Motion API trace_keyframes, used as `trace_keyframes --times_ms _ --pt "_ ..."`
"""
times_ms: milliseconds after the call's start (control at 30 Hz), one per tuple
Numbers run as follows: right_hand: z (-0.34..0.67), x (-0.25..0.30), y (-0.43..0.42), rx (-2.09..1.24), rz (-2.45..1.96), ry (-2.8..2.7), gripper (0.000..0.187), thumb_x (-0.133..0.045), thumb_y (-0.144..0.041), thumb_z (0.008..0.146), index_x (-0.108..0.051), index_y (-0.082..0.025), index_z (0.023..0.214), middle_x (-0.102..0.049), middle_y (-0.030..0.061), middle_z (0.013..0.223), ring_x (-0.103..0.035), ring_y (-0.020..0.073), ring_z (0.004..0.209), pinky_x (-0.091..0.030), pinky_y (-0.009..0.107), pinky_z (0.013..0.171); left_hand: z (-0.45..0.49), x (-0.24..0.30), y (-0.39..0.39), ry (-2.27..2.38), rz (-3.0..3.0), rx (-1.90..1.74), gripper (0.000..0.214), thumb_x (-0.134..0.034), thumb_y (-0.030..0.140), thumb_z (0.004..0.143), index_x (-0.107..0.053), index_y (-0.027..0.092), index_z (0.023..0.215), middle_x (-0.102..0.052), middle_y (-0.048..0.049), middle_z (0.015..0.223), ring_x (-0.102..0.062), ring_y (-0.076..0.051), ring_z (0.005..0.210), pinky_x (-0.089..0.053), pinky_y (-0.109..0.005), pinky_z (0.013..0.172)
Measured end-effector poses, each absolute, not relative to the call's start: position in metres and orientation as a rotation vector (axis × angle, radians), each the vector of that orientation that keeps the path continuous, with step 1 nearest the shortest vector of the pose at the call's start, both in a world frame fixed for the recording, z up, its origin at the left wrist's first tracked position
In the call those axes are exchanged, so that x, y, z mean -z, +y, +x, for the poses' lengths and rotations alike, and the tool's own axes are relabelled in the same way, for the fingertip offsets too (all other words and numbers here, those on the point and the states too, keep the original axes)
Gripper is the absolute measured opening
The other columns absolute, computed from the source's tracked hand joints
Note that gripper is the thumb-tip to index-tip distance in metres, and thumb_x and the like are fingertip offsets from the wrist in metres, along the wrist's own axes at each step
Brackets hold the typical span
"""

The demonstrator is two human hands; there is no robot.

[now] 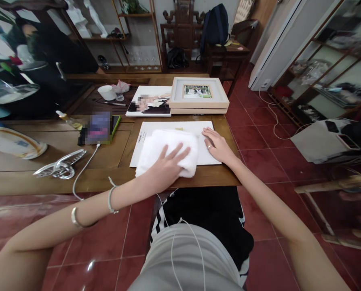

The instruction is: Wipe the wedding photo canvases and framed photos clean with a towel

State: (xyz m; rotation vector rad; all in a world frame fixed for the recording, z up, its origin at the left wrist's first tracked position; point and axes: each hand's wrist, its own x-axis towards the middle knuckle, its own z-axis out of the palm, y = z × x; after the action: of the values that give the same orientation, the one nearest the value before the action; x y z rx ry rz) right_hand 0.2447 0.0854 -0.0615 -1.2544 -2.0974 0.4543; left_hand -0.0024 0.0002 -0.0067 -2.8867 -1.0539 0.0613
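Observation:
A folded white towel (151, 151) lies across a white rectangular board (209, 155) near the table's front edge. My left hand (171, 165) rests on top of the towel with its fingers spread, pressing it against the board. Flat on the board's right side lies my right hand (218, 145), a ring on one finger and the fingers stretched out. The board's face carries small dark print at its left edge and a small tan patch near the top; the towel hides much of the rest.
Behind the board sit a photo print (151, 101) and stacked pale wooden frames (198, 103) on the wooden table (119, 180). To the left are a phone (100, 127) with a white cable (85, 173), a clear hair claw (62, 163), a dropper bottle (69, 120) and a white cup (106, 93).

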Motion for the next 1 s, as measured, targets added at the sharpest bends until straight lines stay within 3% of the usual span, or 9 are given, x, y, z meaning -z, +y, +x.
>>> trace_keyframes --times_ms 200,433,600,900,1000 --pt "0.245 0.062 0.087 -0.446 -1.267 -2.104 0.039 -0.046 -0.023 0.093 -0.063 -0.021 0.127 -0.057 0.0082 0.143 -0.042 0.0258 0.142 -0.033 0.054 0.119 -0.001 0.0 0.014 -1.096 -2.929 -0.088 0.031 -0.053 0.012 0.088 -0.072 0.02 0.111 -0.032 -0.0103 0.16 -0.025 -0.035 0.148 -0.034 -0.061 0.112" --pt "0.247 0.064 0.087 -0.433 -1.27 -2.115 0.039 -0.045 -0.024 0.094 -0.063 -0.018 0.128 -0.056 0.0112 0.144 -0.042 0.0266 0.142 -0.034 0.053 0.119 0.013 0.003 0.096 -1.318 -2.866 -0.045 0.036 -0.043 0.02 0.096 -0.062 0.013 0.126 -0.032 -0.0159 0.159 -0.024 -0.036 0.148 -0.032 -0.063 0.111" --pt "0.246 0.064 0.088 -0.454 -1.274 -2.103 0.039 -0.046 -0.025 0.093 -0.063 -0.022 0.128 -0.057 0.008 0.143 -0.042 0.0264 0.142 -0.032 0.055 0.12 0.027 0.01 0.122 -1.432 -2.77 -0.006 0.035 -0.044 0.021 0.097 -0.062 0.015 0.126 -0.031 -0.0154 0.159 -0.024 -0.039 0.147 -0.027 -0.069 0.111" --pt "0.246 0.063 0.087 -0.456 -1.249 -2.103 0.039 -0.047 -0.027 0.093 -0.062 -0.022 0.128 -0.057 0.0097 0.143 -0.042 0.0277 0.142 -0.031 0.055 0.119 0.036 0.006 0.051 -1.234 -2.756 -0.098 0.033 -0.051 0.012 0.091 -0.071 0.016 0.116 -0.035 -0.0166 0.157 -0.028 -0.044 0.144 -0.033 -0.07 0.107" --pt "0.246 0.064 0.088 -0.458 -1.247 -2.105 0.039 -0.046 -0.026 0.093 -0.063 -0.022 0.128 -0.057 0.0091 0.143 -0.042 0.0271 0.142 -0.032 0.054 0.119 0.038 0.007 0.008 -1.098 -2.735 -0.084 0.032 -0.05 0.011 0.09 -0.075 0.017 0.11 -0.039 -0.0158 0.155 -0.033 -0.044 0.142 -0.037 -0.065 0.108"
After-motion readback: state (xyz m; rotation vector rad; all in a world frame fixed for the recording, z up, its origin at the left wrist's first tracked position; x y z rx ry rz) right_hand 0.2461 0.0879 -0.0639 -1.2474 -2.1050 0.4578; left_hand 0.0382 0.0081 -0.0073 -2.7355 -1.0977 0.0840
